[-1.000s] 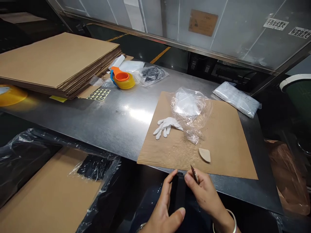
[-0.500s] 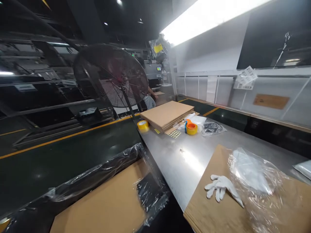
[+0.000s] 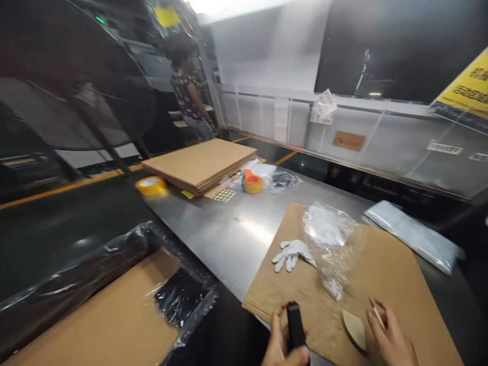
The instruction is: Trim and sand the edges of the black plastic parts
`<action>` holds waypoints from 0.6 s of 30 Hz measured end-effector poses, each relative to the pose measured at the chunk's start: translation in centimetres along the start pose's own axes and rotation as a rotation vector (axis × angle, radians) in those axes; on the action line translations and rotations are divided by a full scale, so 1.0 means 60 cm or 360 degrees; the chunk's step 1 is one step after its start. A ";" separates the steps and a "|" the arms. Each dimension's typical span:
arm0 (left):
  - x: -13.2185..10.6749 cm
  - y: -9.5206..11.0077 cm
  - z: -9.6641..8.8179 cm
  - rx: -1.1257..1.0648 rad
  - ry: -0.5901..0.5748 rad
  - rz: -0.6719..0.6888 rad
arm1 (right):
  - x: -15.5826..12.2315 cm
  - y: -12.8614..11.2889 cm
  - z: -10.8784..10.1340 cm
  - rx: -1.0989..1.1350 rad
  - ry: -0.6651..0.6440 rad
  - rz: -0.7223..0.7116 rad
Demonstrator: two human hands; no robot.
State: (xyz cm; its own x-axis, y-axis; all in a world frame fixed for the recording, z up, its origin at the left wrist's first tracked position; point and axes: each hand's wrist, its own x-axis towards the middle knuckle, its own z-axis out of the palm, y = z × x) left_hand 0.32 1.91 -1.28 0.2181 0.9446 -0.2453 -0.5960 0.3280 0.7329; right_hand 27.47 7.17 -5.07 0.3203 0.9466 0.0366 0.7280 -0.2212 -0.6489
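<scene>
My left hand is closed around a small black block-shaped object, held upright at the bottom of the view. What that object is I cannot make out. My right hand pinches a thin, pale, pointed stick between thumb and fingers. Just left of those fingers is a beige piece with a curved edge; whether it touches the hand is unclear. Both hands are over a stack of brown cardboard sheets. On that cardboard lie a white glove and a crumpled clear plastic bag with white contents.
A cardboard stack stands at the metal table's far end, near yellow tape, an orange tape dispenser and a sticker sheet. A plastic-lined box is at left. A white packet lies right. A person stands beyond.
The view has swung right and closer to the table. Both my hands have come into view, holding the black object and the pale stick. More of the person beyond shows.
</scene>
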 end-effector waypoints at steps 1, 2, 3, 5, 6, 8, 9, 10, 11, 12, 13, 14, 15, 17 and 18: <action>0.002 -0.002 0.003 -0.0060 0.0145 0.0024 | 0.014 0.020 -0.015 -0.0307 0.0082 -0.0023; 0.003 0.000 0.008 -0.0118 0.0275 0.0023 | 0.027 0.037 -0.027 -0.0469 0.0126 -0.0017; 0.001 0.005 0.016 -0.0167 0.0370 -0.0014 | 0.037 0.050 -0.037 -0.0581 0.0161 -0.0022; -0.004 0.021 0.035 -0.0234 0.0477 -0.0118 | 0.045 0.062 -0.046 -0.0645 0.0173 -0.0028; -0.007 0.031 0.045 -0.0264 0.0498 -0.0142 | 0.041 0.061 -0.047 -0.0667 0.0174 -0.0038; -0.010 0.045 0.061 -0.0342 0.0516 -0.0131 | 0.019 0.043 -0.042 -0.0697 0.0184 -0.0081; -0.011 0.049 0.068 -0.0379 0.0532 -0.0115 | -0.001 0.028 -0.037 -0.0632 0.0145 -0.0148; -0.010 0.050 0.072 -0.0408 0.0554 -0.0100 | -0.024 0.008 -0.030 -0.0516 0.0071 -0.0236; -0.010 0.049 0.075 -0.0422 0.0585 -0.0087 | -0.050 -0.014 -0.022 -0.0247 -0.0089 -0.0402; -0.010 0.046 0.078 -0.0418 0.0616 -0.0076 | -0.076 -0.037 -0.014 0.0102 -0.0297 -0.0543; -0.010 0.042 0.079 -0.0401 0.0634 -0.0065 | -0.102 -0.060 -0.004 0.0477 -0.0503 -0.0681; -0.011 0.038 0.080 -0.0379 0.0635 -0.0056 | -0.124 -0.082 0.006 0.0787 -0.0575 -0.0751; -0.013 0.034 0.080 -0.0352 0.0617 -0.0058 | -0.142 -0.100 0.015 0.0990 -0.0523 -0.0686; -0.021 0.032 0.079 -0.0256 0.0528 -0.0118 | -0.161 -0.123 0.027 0.1241 -0.0374 -0.0457; -0.026 0.033 0.078 -0.0184 0.0464 -0.0163 | -0.163 -0.129 0.030 0.1309 -0.0279 -0.0301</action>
State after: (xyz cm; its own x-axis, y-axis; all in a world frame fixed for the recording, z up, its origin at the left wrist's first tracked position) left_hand 2.42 1.00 3.51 0.0609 0.8654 -0.4974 -0.6697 0.4050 0.6225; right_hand 17.61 0.03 -1.76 0.0906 0.9879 0.1258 0.0677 0.1200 -0.9905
